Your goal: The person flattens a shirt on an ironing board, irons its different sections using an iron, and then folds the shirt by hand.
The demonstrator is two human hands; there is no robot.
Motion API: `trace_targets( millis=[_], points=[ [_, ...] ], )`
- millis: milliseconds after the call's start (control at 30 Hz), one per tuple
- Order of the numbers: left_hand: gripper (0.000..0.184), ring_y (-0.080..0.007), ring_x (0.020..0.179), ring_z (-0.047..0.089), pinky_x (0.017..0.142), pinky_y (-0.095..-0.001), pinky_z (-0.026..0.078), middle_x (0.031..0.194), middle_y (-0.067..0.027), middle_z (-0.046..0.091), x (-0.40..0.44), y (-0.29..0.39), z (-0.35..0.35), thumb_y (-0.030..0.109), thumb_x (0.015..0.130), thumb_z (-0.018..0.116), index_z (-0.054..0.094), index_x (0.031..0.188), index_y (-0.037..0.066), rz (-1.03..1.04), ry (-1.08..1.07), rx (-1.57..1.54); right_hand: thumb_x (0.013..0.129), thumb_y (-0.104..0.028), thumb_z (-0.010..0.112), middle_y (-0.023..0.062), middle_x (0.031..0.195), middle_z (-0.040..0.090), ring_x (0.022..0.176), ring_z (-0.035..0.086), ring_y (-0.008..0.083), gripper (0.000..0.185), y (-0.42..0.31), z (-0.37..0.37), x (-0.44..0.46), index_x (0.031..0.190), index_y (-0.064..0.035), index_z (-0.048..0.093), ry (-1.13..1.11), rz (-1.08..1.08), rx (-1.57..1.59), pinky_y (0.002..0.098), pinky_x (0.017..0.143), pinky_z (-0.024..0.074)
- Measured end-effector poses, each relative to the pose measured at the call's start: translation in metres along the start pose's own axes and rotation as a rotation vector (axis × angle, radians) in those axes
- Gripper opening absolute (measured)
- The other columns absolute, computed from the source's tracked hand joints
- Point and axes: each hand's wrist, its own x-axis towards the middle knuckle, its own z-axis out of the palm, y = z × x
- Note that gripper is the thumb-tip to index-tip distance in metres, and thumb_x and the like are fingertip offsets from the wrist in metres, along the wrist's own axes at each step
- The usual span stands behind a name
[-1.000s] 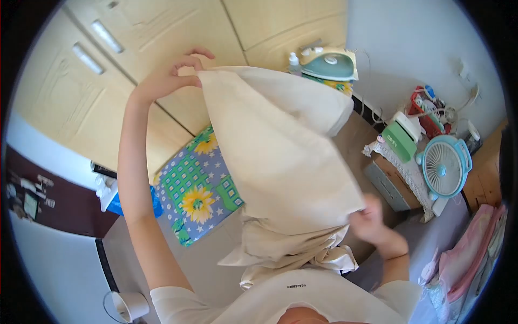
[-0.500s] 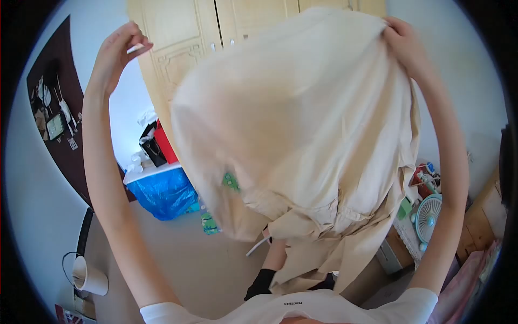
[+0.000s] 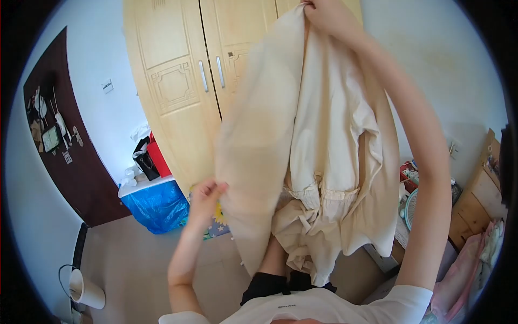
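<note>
A cream cloth garment (image 3: 326, 129) with a gathered, ruffled band hangs in front of me, its long panels draping down. At the top, my right hand (image 3: 332, 16) is closed on a pinched corner of it, arm raised. Lower on the left, my left hand (image 3: 206, 198) has its fingers curled together, with the fingertips right beside the garment's left edge. I cannot tell whether they touch the cloth. The garment's lower folds hang over my lap and hide part of my legs.
A pale wooden wardrobe (image 3: 167, 81) stands ahead. On the left are a dark door (image 3: 75, 156), a blue plastic-covered box (image 3: 156, 208) with bags on top, and a white bucket (image 3: 89, 291). At right are a small fan (image 3: 411, 209) and pink cloth (image 3: 458, 270).
My right hand has moved left and up with the garment, which now hangs narrower and longer. My left hand has dropped from high on the left to beside the garment's lower edge.
</note>
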Motion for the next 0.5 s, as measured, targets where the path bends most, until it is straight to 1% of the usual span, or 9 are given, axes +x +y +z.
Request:
trace_targets(
  millis=[67, 133, 167, 200, 233, 300, 400, 433, 500],
  points=[
    [0.009, -0.0072, 0.075, 0.056, 0.066, -0.0217, 0.044, 0.083, -0.0007, 0.062, 0.032, 0.000, -0.044, 0.009, 0.084, 0.057, 0.062, 0.090, 0.005, 0.028, 0.080, 0.025, 0.072, -0.006, 0.048, 0.0224, 0.088, 0.062, 0.086, 0.059, 0.0345, 0.022, 0.012, -0.001, 0.006, 0.084, 0.0047, 0.063, -0.007, 0.038, 0.006, 0.0404, 0.078, 0.0446],
    [0.010, -0.0086, 0.070, 0.055, 0.063, -0.0228, 0.043, 0.079, 0.0018, 0.060, 0.055, 0.062, -0.057, 0.015, 0.085, 0.057, 0.061, 0.085, 0.006, 0.096, 0.287, 0.022, 0.071, -0.006, 0.049, 0.0221, 0.088, 0.062, 0.085, 0.059, 0.0340, 0.021, 0.034, -0.005, 0.013, 0.083, 0.0045, 0.063, -0.020, 0.035, -0.093, 0.0398, 0.077, 0.0445],
    [0.015, -0.0086, 0.070, 0.054, 0.064, -0.0236, 0.043, 0.079, 0.0014, 0.060, 0.086, 0.070, -0.088, 0.019, 0.085, 0.056, 0.061, 0.085, 0.006, 0.137, 0.299, -0.006, 0.071, -0.004, 0.049, 0.0219, 0.089, 0.062, 0.085, 0.058, 0.0337, 0.020, 0.036, -0.011, 0.010, 0.083, 0.0043, 0.063, -0.034, 0.028, -0.121, 0.0388, 0.077, 0.0444],
    [0.018, -0.0082, 0.070, 0.053, 0.066, -0.0239, 0.042, 0.078, 0.0009, 0.060, 0.089, 0.112, -0.096, 0.022, 0.086, 0.056, 0.061, 0.084, 0.005, 0.147, 0.277, 0.086, 0.071, -0.004, 0.049, 0.0219, 0.089, 0.062, 0.085, 0.058, 0.0337, 0.020, 0.044, -0.014, 0.013, 0.083, 0.0043, 0.063, -0.034, 0.028, -0.118, 0.0388, 0.077, 0.0444],
    [0.020, -0.0072, 0.071, 0.053, 0.068, -0.0233, 0.041, 0.079, 0.0007, 0.061, 0.102, 0.143, -0.104, 0.023, 0.085, 0.057, 0.062, 0.085, 0.004, 0.253, 0.322, 0.325, 0.070, -0.003, 0.049, 0.0216, 0.090, 0.062, 0.086, 0.058, 0.0334, 0.021, 0.058, -0.016, 0.021, 0.084, 0.0042, 0.063, -0.048, 0.055, -0.116, 0.0382, 0.078, 0.0442],
    [0.028, -0.0077, 0.076, 0.054, 0.071, -0.0220, 0.041, 0.085, -0.0018, 0.062, 0.117, 0.196, -0.099, 0.026, 0.087, 0.056, 0.062, 0.097, 0.000, 0.380, 0.342, 0.391, 0.067, 0.003, 0.048, 0.0206, 0.091, 0.062, 0.089, 0.058, 0.0314, 0.026, 0.064, -0.027, 0.024, 0.088, 0.0034, 0.063, -0.003, 0.146, -0.049, 0.0366, 0.079, 0.0440],
    [0.031, -0.0095, 0.077, 0.055, 0.073, -0.0225, 0.042, 0.086, -0.0028, 0.063, 0.143, 0.260, -0.103, 0.026, 0.088, 0.053, 0.061, 0.101, -0.002, 0.616, 0.361, 0.521, 0.067, 0.005, 0.046, 0.0206, 0.091, 0.063, 0.090, 0.058, 0.0298, 0.029, 0.076, -0.053, 0.033, 0.091, 0.0029, 0.062, 0.169, 0.187, -0.061, 0.0362, 0.079, 0.0438],
    [0.032, -0.0109, 0.077, 0.056, 0.073, -0.0233, 0.042, 0.086, -0.0038, 0.064, 0.147, 0.279, -0.102, 0.027, 0.089, 0.052, 0.061, 0.102, -0.001, 0.732, 0.383, 0.606, 0.068, 0.005, 0.045, 0.0205, 0.091, 0.062, 0.089, 0.058, 0.0287, 0.028, 0.075, -0.068, 0.035, 0.090, 0.0026, 0.062, 0.153, 0.119, -0.090, 0.0361, 0.079, 0.0437],
    [0.032, -0.0167, 0.089, 0.059, 0.079, -0.0268, 0.043, 0.097, -0.0071, 0.064, 0.146, 0.318, -0.098, 0.028, 0.091, 0.046, 0.058, 0.107, 0.002, 0.890, 0.580, 1.003, 0.070, 0.005, 0.045, 0.0202, 0.092, 0.062, 0.089, 0.057, 0.0287, 0.026, 0.075, -0.089, 0.041, 0.088, 0.0026, 0.062, 0.216, 0.130, -0.095, 0.0361, 0.079, 0.0437]
  ],
)
